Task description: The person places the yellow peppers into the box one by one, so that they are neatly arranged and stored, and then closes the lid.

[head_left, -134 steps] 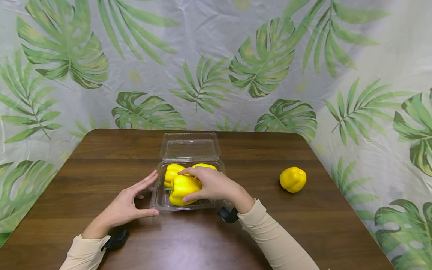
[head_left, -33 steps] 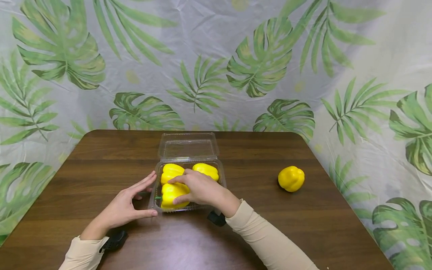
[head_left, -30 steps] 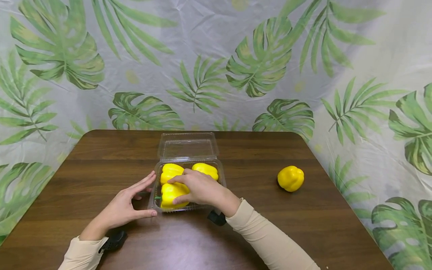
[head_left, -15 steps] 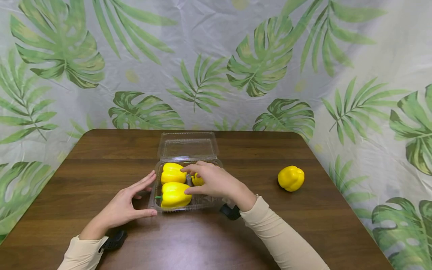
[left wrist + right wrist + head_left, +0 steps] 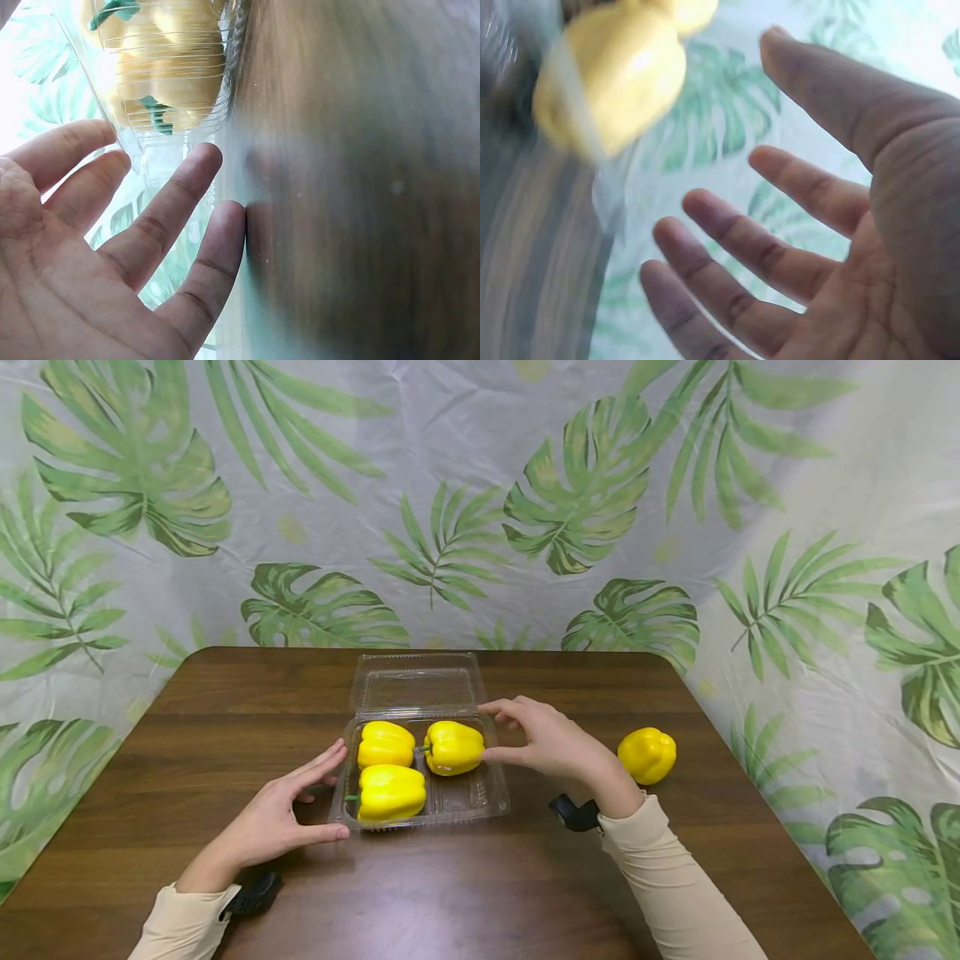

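Plainly, left grip (image 5: 272,823) and right grip (image 5: 557,743) splay; right wrist view blurs one pepper (image 5: 634,71).

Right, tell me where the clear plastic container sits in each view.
Head: clear plastic container just left of centre, open.
Left wrist: clear plastic container at top left, cut off by the frame.
Right wrist: clear plastic container at upper left, blurred, partly cut off.
Shared landmark: leaf-print cloth.
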`<state>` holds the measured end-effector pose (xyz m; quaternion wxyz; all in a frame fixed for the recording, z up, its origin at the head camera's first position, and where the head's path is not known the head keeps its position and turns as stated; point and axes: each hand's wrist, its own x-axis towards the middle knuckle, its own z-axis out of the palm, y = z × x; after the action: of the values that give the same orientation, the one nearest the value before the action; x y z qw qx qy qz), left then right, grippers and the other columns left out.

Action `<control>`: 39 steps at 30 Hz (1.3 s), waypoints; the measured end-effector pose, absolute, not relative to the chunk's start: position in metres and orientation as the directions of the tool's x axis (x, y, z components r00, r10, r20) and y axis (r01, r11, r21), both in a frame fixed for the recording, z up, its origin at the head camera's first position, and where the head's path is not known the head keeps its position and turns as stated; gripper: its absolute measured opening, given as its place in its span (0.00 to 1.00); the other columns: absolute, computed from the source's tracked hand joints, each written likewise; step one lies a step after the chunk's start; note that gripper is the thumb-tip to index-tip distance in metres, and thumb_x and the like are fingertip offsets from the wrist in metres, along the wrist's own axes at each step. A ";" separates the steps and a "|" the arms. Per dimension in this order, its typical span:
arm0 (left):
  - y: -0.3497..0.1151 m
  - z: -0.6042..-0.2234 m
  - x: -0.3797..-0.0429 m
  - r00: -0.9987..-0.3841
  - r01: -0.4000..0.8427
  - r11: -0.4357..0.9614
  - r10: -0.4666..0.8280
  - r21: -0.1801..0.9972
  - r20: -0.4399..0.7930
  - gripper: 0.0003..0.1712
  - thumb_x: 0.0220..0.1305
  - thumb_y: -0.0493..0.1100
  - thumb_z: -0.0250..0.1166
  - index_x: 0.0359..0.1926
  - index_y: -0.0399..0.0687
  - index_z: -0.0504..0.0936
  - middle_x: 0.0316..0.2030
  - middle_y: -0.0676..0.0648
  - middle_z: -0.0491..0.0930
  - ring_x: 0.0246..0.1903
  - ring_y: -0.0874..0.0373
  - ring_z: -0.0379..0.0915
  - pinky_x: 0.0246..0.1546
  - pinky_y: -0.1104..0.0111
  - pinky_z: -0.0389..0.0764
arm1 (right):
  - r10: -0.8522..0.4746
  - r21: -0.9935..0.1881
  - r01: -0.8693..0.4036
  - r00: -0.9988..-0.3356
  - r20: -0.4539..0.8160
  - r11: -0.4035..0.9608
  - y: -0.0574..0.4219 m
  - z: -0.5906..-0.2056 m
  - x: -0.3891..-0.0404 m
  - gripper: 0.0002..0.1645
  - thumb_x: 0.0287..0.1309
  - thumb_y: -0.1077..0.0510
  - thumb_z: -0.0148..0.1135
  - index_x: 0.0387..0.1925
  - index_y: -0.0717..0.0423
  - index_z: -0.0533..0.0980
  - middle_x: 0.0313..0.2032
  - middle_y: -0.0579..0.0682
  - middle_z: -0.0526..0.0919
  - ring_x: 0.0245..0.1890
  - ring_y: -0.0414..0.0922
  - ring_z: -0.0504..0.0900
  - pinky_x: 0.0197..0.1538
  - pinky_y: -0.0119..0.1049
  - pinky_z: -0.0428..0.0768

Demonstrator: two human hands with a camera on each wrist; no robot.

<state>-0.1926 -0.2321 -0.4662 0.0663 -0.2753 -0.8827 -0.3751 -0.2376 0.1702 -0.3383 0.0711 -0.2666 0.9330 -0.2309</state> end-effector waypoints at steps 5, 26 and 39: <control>-0.233 -0.466 -0.193 -0.843 0.530 0.569 0.436 0.630 0.315 0.59 0.55 0.54 0.85 0.83 0.51 0.65 0.83 0.43 0.61 0.57 0.67 0.80 0.51 0.64 0.86 | -0.508 -0.423 -0.449 -0.861 -0.032 0.787 0.206 -0.331 -0.240 0.42 0.67 0.42 0.75 0.77 0.46 0.71 0.70 0.55 0.77 0.70 0.57 0.77 0.69 0.59 0.78; -0.232 -0.467 -0.194 -0.847 0.522 0.568 0.436 0.637 0.305 0.59 0.57 0.54 0.84 0.84 0.51 0.64 0.84 0.42 0.60 0.58 0.68 0.80 0.51 0.63 0.87 | -0.315 -0.179 -0.274 -0.908 -0.274 0.945 0.294 -0.312 -0.254 0.55 0.56 0.44 0.83 0.78 0.60 0.68 0.71 0.75 0.70 0.68 0.75 0.71 0.65 0.68 0.76; -0.232 -0.466 -0.194 -0.846 0.524 0.571 0.438 0.632 0.305 0.59 0.56 0.55 0.84 0.84 0.52 0.64 0.84 0.42 0.61 0.58 0.68 0.80 0.51 0.63 0.87 | -0.264 -0.087 -0.249 -0.899 -0.351 0.965 0.310 -0.317 -0.264 0.58 0.50 0.49 0.87 0.75 0.67 0.69 0.71 0.76 0.73 0.73 0.76 0.66 0.70 0.68 0.73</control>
<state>-0.1944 -0.2316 -0.4658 0.0573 -0.2719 -0.8843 -0.3752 -0.2636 0.3105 -0.3171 0.1826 -0.1316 0.9741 -0.0197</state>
